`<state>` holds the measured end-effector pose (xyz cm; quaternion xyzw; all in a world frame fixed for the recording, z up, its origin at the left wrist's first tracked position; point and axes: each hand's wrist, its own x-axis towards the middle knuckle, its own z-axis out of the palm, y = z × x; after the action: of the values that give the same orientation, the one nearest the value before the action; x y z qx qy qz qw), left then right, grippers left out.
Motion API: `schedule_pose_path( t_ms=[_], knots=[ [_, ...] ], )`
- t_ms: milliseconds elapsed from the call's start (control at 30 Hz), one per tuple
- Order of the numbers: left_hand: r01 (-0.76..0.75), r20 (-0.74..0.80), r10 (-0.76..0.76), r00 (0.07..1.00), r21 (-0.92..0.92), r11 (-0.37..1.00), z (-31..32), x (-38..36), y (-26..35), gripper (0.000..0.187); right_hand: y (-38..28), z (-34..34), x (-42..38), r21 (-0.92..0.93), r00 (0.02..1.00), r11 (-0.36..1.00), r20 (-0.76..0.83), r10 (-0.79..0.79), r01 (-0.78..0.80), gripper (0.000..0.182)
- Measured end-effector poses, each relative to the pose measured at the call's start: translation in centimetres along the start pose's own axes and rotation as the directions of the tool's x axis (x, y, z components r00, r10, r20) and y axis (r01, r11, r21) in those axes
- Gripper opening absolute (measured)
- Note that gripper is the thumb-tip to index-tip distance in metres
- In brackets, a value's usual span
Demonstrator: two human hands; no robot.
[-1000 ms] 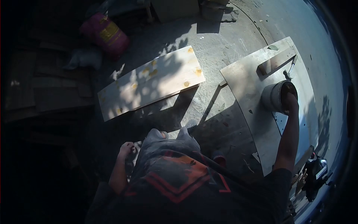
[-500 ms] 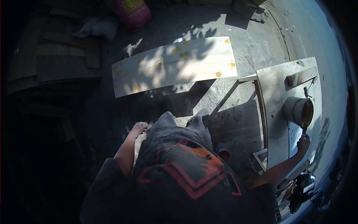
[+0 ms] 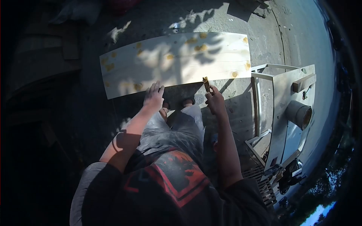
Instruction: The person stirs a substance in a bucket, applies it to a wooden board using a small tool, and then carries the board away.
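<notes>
A long pale wooden board (image 3: 184, 69) lies crosswise in front of me, dotted with yellow-brown patches and dappled with leaf shadow. My left hand (image 3: 153, 97) has its fingers stretched out, the tips right at the board's near edge. Off to its right, my right hand (image 3: 215, 101) is closed around a short, flat tool (image 3: 206, 84) with yellow-brown paste on its tip. That tip points away from me and reaches the near edge towards the right end. Whether the tool is a brush or a putty knife, I cannot tell.
On the right, a bucket (image 3: 298, 115) stands on a panel-topped wooden frame (image 3: 278, 109), along with a wood block (image 3: 304, 83) and a hammer-like tool (image 3: 307, 92). Dark boards (image 3: 45, 51) are stacked at left. A motorcycle (image 3: 292, 175) stands at lower right.
My right hand has brought the tool out of the bucket and leftward to the board. My left hand has moved forward to the board's edge, its fingers now extended.
</notes>
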<state>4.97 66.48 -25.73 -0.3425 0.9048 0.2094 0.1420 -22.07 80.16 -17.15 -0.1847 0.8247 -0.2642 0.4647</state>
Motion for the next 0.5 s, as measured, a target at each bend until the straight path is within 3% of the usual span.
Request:
schedule_pose_path(
  t_ms=[33,67,233,433,500],
  knots=[
    [0.024,0.023,-0.024,0.999,0.036,0.999,0.2,0.7,0.2,0.071,2.2,2.1,3.0,-0.271,0.911,0.888,-0.078,-0.406,0.373,0.047],
    [0.023,0.035,-0.024,0.999,0.020,1.000,0.4,0.9,0.4,0.071,0.6,3.0,3.8,-0.374,0.935,0.872,-0.033,-0.353,0.316,0.047],
    [0.144,0.098,-0.145,0.985,0.013,0.990,0.6,0.9,1.4,0.090,-2.5,6.7,7.2,-0.652,0.921,0.706,-0.030,-0.388,0.276,0.042],
    [0.248,0.301,-0.235,0.924,-0.007,0.969,-0.3,1.9,2.2,0.092,-2.6,8.1,8.0,-0.682,0.925,0.680,-0.015,-0.380,0.268,0.024],
    [0.259,0.308,-0.235,0.922,-0.038,0.965,-0.4,1.7,2.1,0.092,-2.7,7.2,8.7,-0.721,0.886,0.590,0.071,-0.458,0.363,0.019]
  ],
)
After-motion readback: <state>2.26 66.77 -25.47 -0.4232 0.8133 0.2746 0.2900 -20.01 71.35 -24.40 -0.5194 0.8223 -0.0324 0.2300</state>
